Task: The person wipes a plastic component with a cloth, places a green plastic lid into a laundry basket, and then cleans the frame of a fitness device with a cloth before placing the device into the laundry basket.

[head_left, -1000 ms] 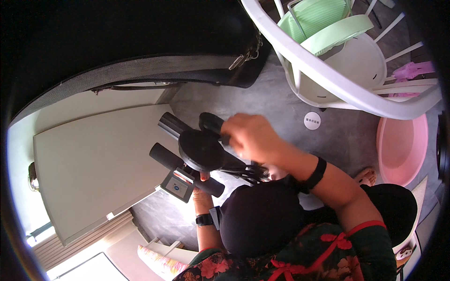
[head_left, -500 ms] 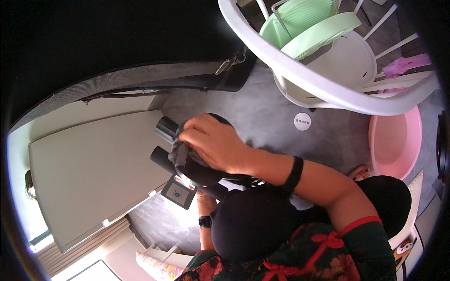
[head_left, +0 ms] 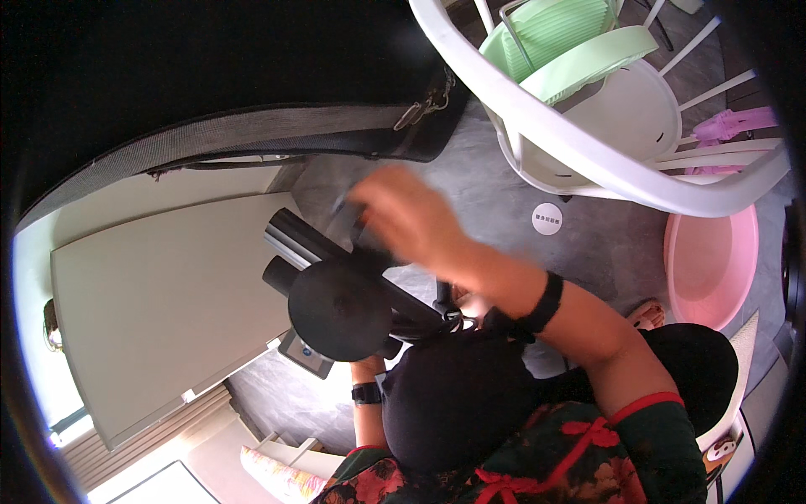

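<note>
Black exercise-type equipment with tubes (head_left: 306, 239) and a round black disc (head_left: 340, 309) stands in front of my knees. Below the disc, a small grey display panel (head_left: 304, 354) shows in part. My right hand (head_left: 411, 223) is raised just beyond the disc, blurred by motion, with its fingers curled downward. Something dark shows at its fingertips and under it; I cannot make out whether it is held. My left hand (head_left: 366, 367) reaches under the disc, which hides its fingers. A black band circles each wrist or forearm.
At the upper right stands a white chair (head_left: 588, 155) with a light green ribbed washboard-like piece (head_left: 579, 63) on it. A pink basin (head_left: 709, 260) is on the grey floor (head_left: 495, 210). A white panel (head_left: 176, 294) lies left; a large black item (head_left: 210, 76) fills the upper left.
My right hand has lifted off the equipment, moving up and slightly right. The round disc now faces up and covers part of the display panel. The left arm has barely moved.
</note>
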Available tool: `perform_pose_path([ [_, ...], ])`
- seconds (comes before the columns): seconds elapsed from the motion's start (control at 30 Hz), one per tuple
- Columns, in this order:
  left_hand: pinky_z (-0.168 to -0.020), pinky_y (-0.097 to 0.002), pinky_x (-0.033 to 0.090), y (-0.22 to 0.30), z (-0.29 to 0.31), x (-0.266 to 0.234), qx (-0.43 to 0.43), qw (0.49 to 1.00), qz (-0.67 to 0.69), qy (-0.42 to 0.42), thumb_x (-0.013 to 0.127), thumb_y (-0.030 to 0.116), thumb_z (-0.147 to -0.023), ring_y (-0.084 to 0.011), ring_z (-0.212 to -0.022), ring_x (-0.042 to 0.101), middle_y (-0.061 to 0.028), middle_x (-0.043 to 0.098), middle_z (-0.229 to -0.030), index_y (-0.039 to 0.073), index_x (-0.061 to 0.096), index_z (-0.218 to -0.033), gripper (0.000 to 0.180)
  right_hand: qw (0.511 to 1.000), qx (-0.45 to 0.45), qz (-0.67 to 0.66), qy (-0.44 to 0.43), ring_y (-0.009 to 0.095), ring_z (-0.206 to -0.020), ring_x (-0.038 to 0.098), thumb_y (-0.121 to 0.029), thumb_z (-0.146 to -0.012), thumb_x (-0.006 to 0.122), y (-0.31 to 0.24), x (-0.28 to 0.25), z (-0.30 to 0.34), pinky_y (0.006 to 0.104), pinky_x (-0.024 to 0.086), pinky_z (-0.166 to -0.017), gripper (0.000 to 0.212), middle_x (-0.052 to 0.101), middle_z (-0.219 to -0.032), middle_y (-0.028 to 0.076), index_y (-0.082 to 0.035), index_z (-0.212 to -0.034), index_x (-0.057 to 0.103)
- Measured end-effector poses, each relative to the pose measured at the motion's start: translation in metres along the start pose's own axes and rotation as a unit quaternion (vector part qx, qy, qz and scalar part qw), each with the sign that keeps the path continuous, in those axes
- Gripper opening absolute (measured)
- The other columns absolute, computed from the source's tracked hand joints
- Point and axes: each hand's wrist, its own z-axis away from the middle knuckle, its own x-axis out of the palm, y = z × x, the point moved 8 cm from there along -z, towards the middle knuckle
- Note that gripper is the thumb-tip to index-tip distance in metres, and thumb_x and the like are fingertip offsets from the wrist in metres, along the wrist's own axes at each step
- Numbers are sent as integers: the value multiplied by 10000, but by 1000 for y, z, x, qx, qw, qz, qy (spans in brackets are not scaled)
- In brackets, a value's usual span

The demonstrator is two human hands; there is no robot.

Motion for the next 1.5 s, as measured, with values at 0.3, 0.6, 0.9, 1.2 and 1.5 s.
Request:
perform_pose_path([
  [0.3,-872,-411,392,-38,3,-7,-41,996,-84,13,587,426,-842,-264,-976,535,-89,596,-1175,104,562,-1204,484,977,145,151,-42,324,-977,579,-179,-899,552,68,19,19,436,490,-796,169,624,-1027,117,-91,-1032,609],
  [0.6,-932,-434,377,-57,-4,-10,-47,987,-153,10,563,437,-844,-285,-1042,524,-97,591,-1201,107,567,-1211,494,957,279,-71,-41,380,-876,624,-274,-920,540,93,18,23,421,479,-735,233,657,-897,180,-66,-985,621],
  [0.9,-992,-458,362,-70,-15,-14,-58,980,-192,4,539,449,-846,-306,-1108,513,-104,587,-1226,110,571,-1219,504,965,-92,-11,-245,251,-941,597,-248,-883,604,22,27,-34,347,479,-821,163,661,-960,32,-125,-965,673],
  [1.2,-1051,-482,346,-77,-42,-14,-33,945,-324,-23,515,460,-848,-327,-1174,503,-112,583,-1251,113,575,-1226,517,959,166,-11,-231,271,-811,670,-594,-879,505,127,33,-7,380,499,-747,536,708,-934,112,-130,-1054,707],
  [1.5,-521,-275,430,36,-92,80,180,946,221,-155,506,493,-925,-154,-592,539,-34,613,-801,53,588,-1039,462,837,519,-70,-161,291,-750,639,-481,-927,503,137,60,89,375,472,-759,585,679,-808,185,74,-902,682],
])
